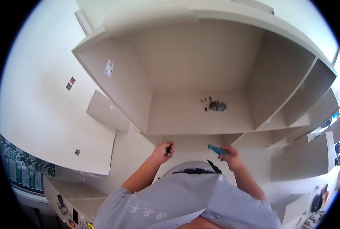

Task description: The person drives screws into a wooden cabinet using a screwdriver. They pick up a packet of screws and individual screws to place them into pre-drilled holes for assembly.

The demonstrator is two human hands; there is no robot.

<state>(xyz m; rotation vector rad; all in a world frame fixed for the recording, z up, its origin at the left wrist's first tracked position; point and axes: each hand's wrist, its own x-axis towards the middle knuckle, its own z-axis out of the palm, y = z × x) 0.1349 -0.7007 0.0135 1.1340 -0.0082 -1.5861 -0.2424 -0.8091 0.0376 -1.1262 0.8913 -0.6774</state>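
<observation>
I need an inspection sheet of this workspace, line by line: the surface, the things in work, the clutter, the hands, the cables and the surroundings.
Surface: pale inner board of an open cabinet, bearing a pile of small dark parts.
Things in work: small dark object, exact kind unclear; blue-green tool.
Clutter: dark-handled tool and flat dark object at lower left.
Hands: left hand, fingers closed around the small dark object; right hand, fingers around the blue-green tool.
Cables: nothing seen clearly.
Surroundings: pale panel at right; green-and-white patterned material at far left.
</observation>
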